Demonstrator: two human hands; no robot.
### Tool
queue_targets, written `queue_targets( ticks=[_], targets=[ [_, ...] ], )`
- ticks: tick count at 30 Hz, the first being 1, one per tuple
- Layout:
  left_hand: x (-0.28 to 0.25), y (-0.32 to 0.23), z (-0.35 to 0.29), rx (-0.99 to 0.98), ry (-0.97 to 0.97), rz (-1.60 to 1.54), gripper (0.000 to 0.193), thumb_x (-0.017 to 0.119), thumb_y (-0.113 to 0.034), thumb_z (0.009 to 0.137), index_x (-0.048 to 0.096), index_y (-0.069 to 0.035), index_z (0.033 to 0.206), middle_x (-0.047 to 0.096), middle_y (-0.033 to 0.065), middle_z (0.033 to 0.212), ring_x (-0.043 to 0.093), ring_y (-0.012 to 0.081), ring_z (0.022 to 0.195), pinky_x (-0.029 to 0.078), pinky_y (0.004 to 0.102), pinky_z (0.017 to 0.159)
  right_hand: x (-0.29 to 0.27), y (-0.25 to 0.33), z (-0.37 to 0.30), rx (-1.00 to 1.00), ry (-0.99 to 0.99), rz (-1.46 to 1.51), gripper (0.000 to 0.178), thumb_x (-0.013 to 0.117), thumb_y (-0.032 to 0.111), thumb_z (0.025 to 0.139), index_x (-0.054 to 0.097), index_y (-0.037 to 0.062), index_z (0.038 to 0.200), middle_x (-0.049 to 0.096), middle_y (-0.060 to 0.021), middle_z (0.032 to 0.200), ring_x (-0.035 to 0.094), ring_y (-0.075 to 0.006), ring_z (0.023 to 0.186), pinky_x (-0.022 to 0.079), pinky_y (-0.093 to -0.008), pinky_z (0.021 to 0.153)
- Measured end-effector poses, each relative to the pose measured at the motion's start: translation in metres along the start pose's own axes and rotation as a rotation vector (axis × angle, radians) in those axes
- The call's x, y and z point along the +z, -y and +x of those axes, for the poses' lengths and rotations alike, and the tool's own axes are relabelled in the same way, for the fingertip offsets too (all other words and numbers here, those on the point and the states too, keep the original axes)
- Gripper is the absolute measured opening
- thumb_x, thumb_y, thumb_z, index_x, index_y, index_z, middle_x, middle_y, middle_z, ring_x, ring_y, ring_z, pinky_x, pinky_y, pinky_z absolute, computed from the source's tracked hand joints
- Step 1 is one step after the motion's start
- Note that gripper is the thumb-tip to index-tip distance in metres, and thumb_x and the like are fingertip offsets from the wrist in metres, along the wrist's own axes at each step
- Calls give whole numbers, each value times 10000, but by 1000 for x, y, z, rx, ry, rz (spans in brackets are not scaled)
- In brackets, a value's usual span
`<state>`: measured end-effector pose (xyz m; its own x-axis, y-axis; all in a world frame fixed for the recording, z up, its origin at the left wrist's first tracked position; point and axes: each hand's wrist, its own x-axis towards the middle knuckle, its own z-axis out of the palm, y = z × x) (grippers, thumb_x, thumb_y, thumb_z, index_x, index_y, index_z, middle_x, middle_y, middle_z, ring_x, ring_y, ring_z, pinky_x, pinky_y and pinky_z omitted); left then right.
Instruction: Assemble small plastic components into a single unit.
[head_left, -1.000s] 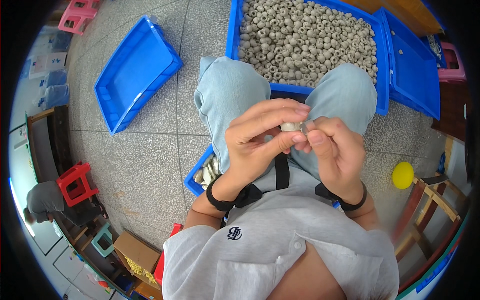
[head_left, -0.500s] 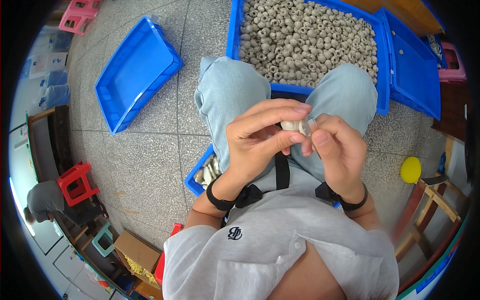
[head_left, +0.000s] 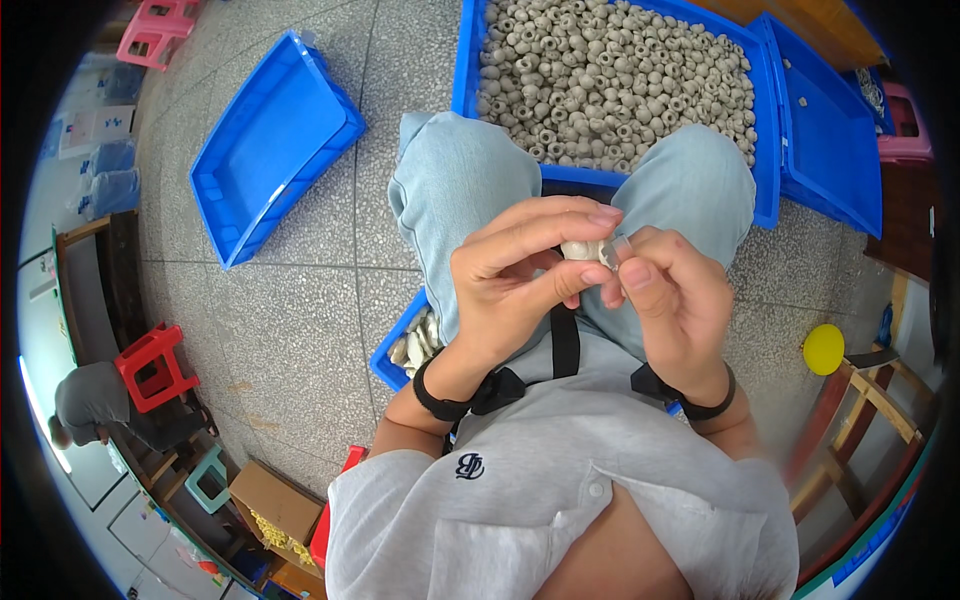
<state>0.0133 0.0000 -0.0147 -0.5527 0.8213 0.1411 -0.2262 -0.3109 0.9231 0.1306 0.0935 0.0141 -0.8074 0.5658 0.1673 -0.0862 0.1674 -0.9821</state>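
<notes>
Piece [head_left: 578, 250] in left hand [head_left: 505, 265], strip [head_left: 619, 249] in right hand [head_left: 682, 302].
The left grip is clamped on the pale piece above the jeans [head_left: 465, 175]; the right pinches the clear strip at the piece's right end, contact too small to judge. Ahead, grey beads [head_left: 610, 80] crowd a blue tray [head_left: 466, 70].

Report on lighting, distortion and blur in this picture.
Head view: corners black, edges of the left blue tray bowed by the fisheye; head view: light mostly even, a white strip glaring at the left; head view: left hand and right hand fairly sharp, the pale piece and translucent piece they hold too small to identify.
</notes>
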Motion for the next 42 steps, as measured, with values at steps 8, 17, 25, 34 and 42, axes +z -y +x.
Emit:
queue_targets(
  ticks=[8, 17, 25, 34, 42],
  targets=[
    [-1, 1, 0, 36, 6, 19, 246, 661, 1, 706, 619, 4, 949, 576, 144, 1000, 581, 129, 771, 481, 172, 485, 1, -1, -1, -17, -19, -15, 95, 528, 57, 839, 539, -26, 793, 562, -62, 664, 542, -109, 574, 415, -211, 519],
    [-1, 0, 0, 21, 15, 6, 249, 659, 6, 708, 616, 7, 953, 573, 147, 1003, 581, 133, 774, 484, 175, 494, 2, -1, -1, -31, -32, -30, 95, 521, 53, 842, 538, -25, 791, 562, -59, 658, 541, -101, 565, 411, -205, 505],
    [-1, 1, 1, 48, 26, 61, 246, 662, -48, 717, 606, 11, 950, 568, 174, 1001, 578, 141, 729, 464, 180, 466, 3, -1, -1, -35, -35, -52, 94, 535, 45, 829, 546, -34, 780, 557, -71, 671, 531, -107, 568, 401, -214, 509],
    [-2, 1, 1, -45, 37, -143, 264, 645, 33, 707, 612, 14, 968, 570, 162, 1023, 578, 129, 756, 463, 163, 489, -2, 2, 0, 72, 19, 145, 130, 502, 62, 853, 530, -28, 762, 498, -28, 639, 454, -72, 538, 344, -200, 483],
    [-2, 1, 1, -45, 34, -151, 264, 644, 39, 707, 610, 18, 968, 567, 170, 1025, 578, 133, 760, 466, 165, 491, 0, -3, 0, 23, 21, 123, 118, 501, 38, 844, 532, -35, 756, 498, -40, 639, 460, -79, 541, 351, -204, 488]
  ],
)
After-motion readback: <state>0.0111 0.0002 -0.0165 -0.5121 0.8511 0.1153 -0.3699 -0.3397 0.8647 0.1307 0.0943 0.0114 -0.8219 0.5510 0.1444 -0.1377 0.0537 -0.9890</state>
